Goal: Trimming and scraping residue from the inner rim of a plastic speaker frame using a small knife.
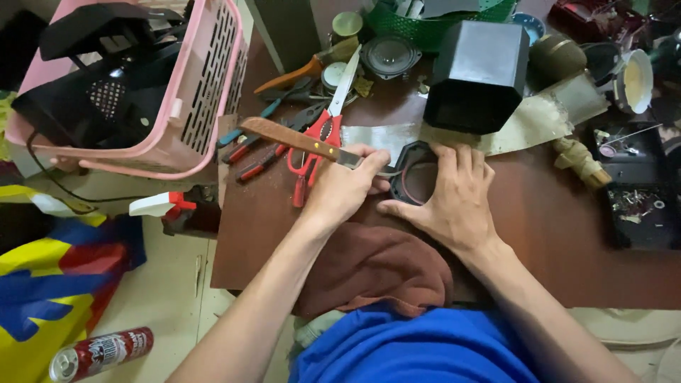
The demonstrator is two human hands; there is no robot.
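Note:
My left hand grips a knife with a brown wooden handle, holding it on the blade just past the handle. The handle sticks out up-left, and the blade points right, reaching the rim of a black octagonal ring. My right hand lies flat on the ring's right side, fingers spread over it, pressing it to the brown table. A thin red wire loop shows inside the ring. Part of the ring is hidden under both hands.
Red-handled scissors and pliers lie just behind the knife. A black hexagonal housing, a round speaker driver and a green basket stand further back. A pink basket sits left; a brown cloth covers my lap; a can lies on the floor.

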